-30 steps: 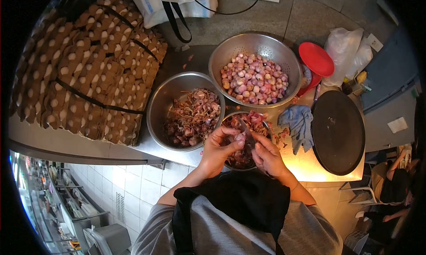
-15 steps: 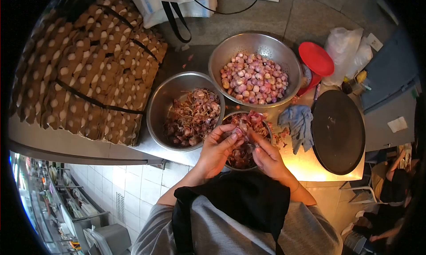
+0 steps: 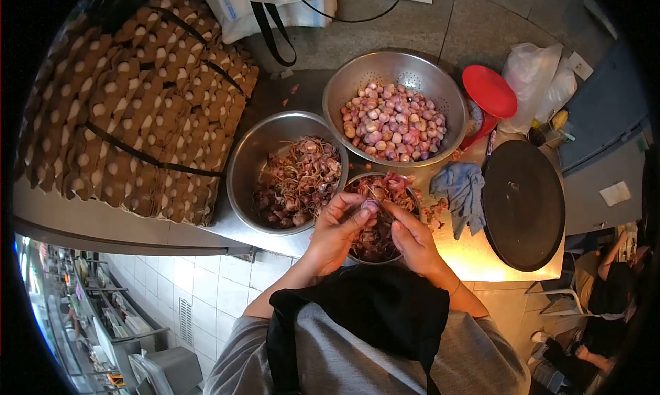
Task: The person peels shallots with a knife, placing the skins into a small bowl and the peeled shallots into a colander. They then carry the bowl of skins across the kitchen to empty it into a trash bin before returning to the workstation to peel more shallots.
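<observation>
My left hand (image 3: pixel 335 234) pinches a pale purple shallot (image 3: pixel 371 206) between thumb and fingertips. Close beside it, my right hand (image 3: pixel 416 244) has its thumb and forefinger drawn together at the shallot; whatever they grip is too small to make out. Both hands are over a small bowl (image 3: pixel 375 262) of loose reddish skins (image 3: pixel 395 186), partly hidden by them. Left of the hands stands a steel bowl (image 3: pixel 242 158) of unpeeled shallots with dry roots. Behind the hands, a steel colander (image 3: pixel 450 85) holds many peeled shallots (image 3: pixel 392 123).
Strapped egg trays (image 3: pixel 130 113) are stacked at the left. To the right lie a blue-grey cloth (image 3: pixel 459 192) and a round black tray (image 3: pixel 524 209). A red scale (image 3: pixel 489 92) and plastic bags (image 3: pixel 533 79) stand behind. Another person (image 3: pixel 608 285) is at far right.
The shallot between my fingers shows more of its smooth purple surface now. My right fingertips have shifted slightly; both hands stay over the skins bowl. The person at far right has moved a little.
</observation>
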Available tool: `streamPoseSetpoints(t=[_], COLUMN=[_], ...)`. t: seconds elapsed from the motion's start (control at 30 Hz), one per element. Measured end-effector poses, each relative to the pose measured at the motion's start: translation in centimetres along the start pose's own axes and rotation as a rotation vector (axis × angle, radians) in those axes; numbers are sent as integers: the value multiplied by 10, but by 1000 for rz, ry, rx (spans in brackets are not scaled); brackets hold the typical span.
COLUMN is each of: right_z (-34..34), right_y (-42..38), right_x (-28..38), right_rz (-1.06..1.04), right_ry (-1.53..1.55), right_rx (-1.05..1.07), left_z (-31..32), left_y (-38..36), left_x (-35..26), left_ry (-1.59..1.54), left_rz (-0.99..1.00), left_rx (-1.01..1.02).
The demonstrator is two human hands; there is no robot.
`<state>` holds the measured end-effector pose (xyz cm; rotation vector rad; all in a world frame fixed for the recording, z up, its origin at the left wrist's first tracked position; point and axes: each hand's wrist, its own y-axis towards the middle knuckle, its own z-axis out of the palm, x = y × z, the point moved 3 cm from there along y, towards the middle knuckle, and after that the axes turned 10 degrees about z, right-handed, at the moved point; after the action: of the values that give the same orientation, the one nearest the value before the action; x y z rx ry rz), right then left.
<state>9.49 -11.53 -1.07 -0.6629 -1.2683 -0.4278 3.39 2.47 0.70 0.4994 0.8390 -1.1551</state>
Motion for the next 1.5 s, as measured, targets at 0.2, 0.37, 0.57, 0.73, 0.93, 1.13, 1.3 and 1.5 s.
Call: streamPoseSetpoints(t=[0.2,0.37,0.57,0.73,0.93,1.13,1.3,1.5], right_z=[-1,3,3,-7,-10,-14,-22,-7], right_y=[2,1,0,3,7,7,10,3], right_x=[-2,-11,-5,2,5,3,-3,4], right_rz=[-20,-34,-30,-1,-38,-41,-7,-165], right_ry=[11,-27,-21,187,180,86,125,-190], right_rx=[-12,-16,-1,66,-7,-109,-157,-124], left_z=[1,3,1,3,5,7,6,4], left_y=[1,2,2,1,1,0,1,1], left_x=[0,1,3,3,3,-1,-3,1], left_ry=[-61,-41,71,100,-6,-35,-81,-96], left_rz=[-15,35,88,55,22,-9,-43,-10], left_rx=[-33,-111,-79,-23,-14,-27,-64,-82])
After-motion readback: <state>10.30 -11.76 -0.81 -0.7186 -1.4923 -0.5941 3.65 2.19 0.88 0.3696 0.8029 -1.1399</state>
